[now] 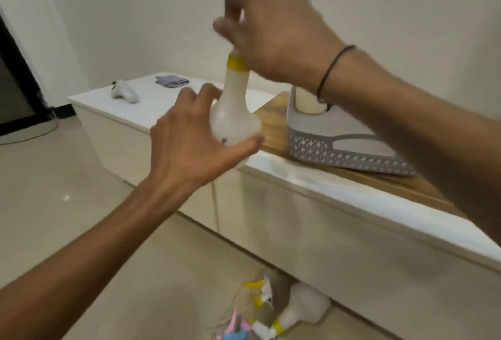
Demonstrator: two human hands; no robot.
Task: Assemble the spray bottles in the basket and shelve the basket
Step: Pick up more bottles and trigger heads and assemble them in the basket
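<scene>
Fitting a spray top onto a bottle held above the cabinet edge

The left hand (189, 133) is cupping the round base of the white bottle (234, 112) with curled fingers, holding it upright in the air, while the right hand (271, 30) is pinching the spray top at the yellow collar (238, 63), probably screwing it on; blur is hiding the exact finger placement. The grey basket (339, 147) is sitting on the tabletop (311, 177) just beside, with one white bottle (309, 101) standing inside it. On the floor (67, 177) below, more bottles and loose spray tops (271, 315) are lying in a pile, so I judge the work is at an early stage: several bottles are waiting and the basket is not yet being shelved.
</scene>
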